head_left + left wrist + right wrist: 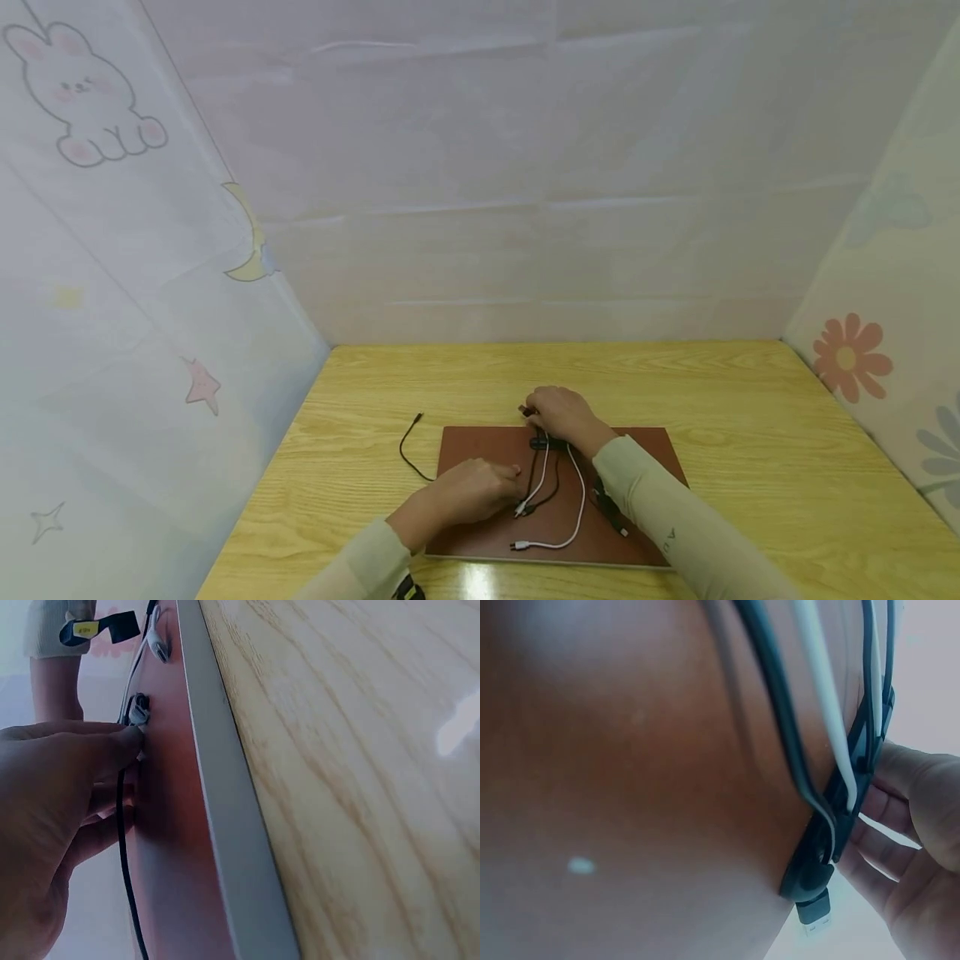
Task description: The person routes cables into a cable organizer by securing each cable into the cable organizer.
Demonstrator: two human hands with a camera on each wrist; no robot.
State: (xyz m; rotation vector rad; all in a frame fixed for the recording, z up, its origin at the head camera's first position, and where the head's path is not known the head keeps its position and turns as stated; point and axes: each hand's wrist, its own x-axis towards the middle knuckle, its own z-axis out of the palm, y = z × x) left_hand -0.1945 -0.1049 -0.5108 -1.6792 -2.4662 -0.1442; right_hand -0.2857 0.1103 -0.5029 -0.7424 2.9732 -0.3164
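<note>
A black cable holder with several black and white cables runs along the far edge of a brown board. My right hand grips the holder from its far side, fingers behind it in the right wrist view. Beside that hand a black USB plug sticks out. Low over the board, my left hand pinches a black cable between thumb and forefinger; its pinched part is hidden by the fingers. A grey connector shows just beyond the fingertips. One white cable curves toward the board's front.
The board lies on a wood-grain table. Past its left edge, a black cable end rests on the wood. Near the right forearm lies another dark cable with a plug. Printed cloth walls enclose the table.
</note>
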